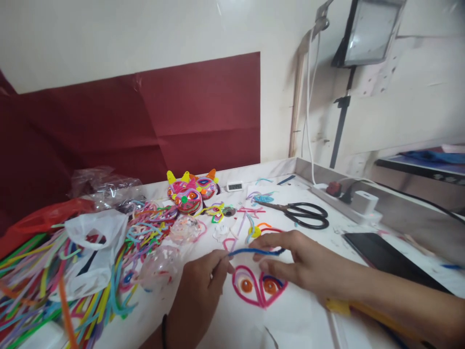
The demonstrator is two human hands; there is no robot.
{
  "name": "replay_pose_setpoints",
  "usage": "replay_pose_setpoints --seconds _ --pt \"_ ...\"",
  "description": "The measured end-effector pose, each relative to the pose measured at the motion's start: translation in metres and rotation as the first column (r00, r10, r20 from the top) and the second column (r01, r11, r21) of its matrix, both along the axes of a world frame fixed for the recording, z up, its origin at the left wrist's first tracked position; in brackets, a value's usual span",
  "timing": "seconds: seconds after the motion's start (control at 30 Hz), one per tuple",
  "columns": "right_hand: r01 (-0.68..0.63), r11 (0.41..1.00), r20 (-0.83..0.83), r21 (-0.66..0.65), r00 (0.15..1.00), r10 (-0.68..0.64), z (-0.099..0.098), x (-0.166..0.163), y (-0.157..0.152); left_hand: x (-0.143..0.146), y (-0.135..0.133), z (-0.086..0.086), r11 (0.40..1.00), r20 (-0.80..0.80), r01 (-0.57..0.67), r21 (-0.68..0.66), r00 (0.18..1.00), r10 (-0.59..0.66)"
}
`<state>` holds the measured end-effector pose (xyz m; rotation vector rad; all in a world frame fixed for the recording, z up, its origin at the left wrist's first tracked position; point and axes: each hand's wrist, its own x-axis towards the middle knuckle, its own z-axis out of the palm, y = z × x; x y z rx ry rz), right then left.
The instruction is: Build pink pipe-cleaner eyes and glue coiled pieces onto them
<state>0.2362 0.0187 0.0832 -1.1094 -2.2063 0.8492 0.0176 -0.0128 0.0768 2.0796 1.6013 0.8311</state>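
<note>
A blue pipe cleaner [242, 250] stretches level between my two hands, slightly bowed. My left hand [201, 286] pinches its left end between thumb and fingertips. The fingers of my right hand [296, 257] are curled around its right part, the end showing beside the palm. Just below, on the white table, lies a pair of pink-outlined eye shapes [250, 303] with orange centres; the right one has a blue upper edge. Behind my right fingers are a yellow round piece [255, 232] and pink outlines, partly hidden.
Black-handled scissors [307, 214] lie behind my right hand, a dark phone [392, 261] to its right. Loose pipe cleaners [98, 310] and a white plastic bag [90, 247] heap at left. Colourful animal-face pieces [187, 198] sit at the back. A power strip [358, 211] runs along the right edge.
</note>
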Motion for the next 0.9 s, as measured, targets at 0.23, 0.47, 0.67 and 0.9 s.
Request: replay_pose_setpoints --seconds 0.23,0.47,0.67,0.9 --pt "-0.065 0.985 -0.198 -0.159 0.98 0.032 -0.004 -0.009 0.013 -0.004 0.011 -0.007 0.94 -0.166 0.082 0.33 0.986 -0.027" --pt "-0.037 0.952 -0.238 -0.304 0.97 -0.038 -0.01 -0.014 0.013 0.005 0.009 -0.02 0.866 -0.357 0.092 0.491 0.929 0.103" --pt "-0.041 0.979 -0.135 -0.199 0.991 0.014 -0.015 -0.014 0.006 0.013 0.007 -0.017 0.954 -0.408 0.046 0.295 0.909 0.082" --pt "-0.008 0.994 -0.032 -0.113 0.999 0.005 -0.018 -0.008 0.002 0.011 0.007 -0.009 0.994 -0.1 0.009 0.107 0.995 0.002"
